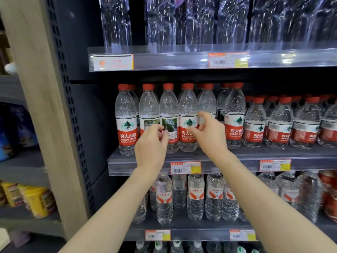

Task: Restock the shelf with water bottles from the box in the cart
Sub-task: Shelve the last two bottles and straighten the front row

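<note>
Both hands are raised to the middle shelf (237, 155), at the centre of the view. The left hand (152, 143) sits at about 9 o'clock from the right hand (207, 133), the two near each other but apart. The left hand's fingers are curled against the lower label of a red-capped water bottle (148, 106), second from the left in the front row; whether it is gripping that bottle or only touching it cannot be told. The right hand has thumb and fingers spread, loosely pinching at the gap between the fourth bottle (188, 114) and the fifth bottle (207, 101); a firm grasp is not evident. The front row of tall red-label bottles stands upright along the shelf edge, with shorter red-capped bottles (280, 123) at 3 o'clock on the same shelf. At 12 o'clock, the upper shelf (164, 59) carries clear wrapped bottles, blurred. At 6 o'clock, the lower shelf (200, 234) holds clear bottles with white and orange labels (196, 196). Price tags (185, 168) are fixed to the shelf rails. At 9 o'clock stands a beige upright post (42, 106). The cart and box are out of view.
</note>
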The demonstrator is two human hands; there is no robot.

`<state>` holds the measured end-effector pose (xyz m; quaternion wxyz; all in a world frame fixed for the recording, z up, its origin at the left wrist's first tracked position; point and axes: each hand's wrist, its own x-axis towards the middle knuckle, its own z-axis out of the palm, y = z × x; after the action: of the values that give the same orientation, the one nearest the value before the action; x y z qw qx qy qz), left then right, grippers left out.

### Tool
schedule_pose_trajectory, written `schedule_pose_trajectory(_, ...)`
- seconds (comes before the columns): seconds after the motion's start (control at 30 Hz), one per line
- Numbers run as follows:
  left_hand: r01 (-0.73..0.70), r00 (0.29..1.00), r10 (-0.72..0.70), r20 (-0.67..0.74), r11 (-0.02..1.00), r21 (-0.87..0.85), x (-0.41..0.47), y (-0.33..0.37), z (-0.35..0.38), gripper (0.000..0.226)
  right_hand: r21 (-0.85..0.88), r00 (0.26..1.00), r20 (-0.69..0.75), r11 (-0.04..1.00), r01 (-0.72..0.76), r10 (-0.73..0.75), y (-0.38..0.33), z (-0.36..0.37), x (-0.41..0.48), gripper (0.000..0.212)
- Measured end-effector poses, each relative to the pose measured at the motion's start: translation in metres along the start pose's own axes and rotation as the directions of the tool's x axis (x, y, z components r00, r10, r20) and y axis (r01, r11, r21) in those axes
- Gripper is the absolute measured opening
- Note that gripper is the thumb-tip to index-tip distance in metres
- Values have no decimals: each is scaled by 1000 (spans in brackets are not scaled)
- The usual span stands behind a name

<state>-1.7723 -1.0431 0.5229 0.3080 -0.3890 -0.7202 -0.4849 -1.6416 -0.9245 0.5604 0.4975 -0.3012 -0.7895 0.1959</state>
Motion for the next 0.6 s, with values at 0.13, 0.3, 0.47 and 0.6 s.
schedule_pose_trajectory(0.13, 31, 990, -2, -143, 980, 195, 12, -18, -8, 38, -5, 999, -35, 999, 35, -35, -20, 0, 4, 55)
schedule_pose_trajectory(0.3, 105, 993, -91, -79, 972, 208, 16, -22, -11, 64, -69, 990, -33, 989, 132, -134, -42, 12, 4, 47)
schedule_pose_trajectory(0.47, 92, 994, -66, -84, 928, 361, 11, -20, -10, 73, 68, 992, 49, 991, 113, -117, -59, 28, 0, 49)
schedule_pose_trajectory(0.6, 119, 993, -108, -53, 922, 368, 10, -23, -12, 72, 108, 995, 31, 990, 93, -97, -63, 32, -2, 47)
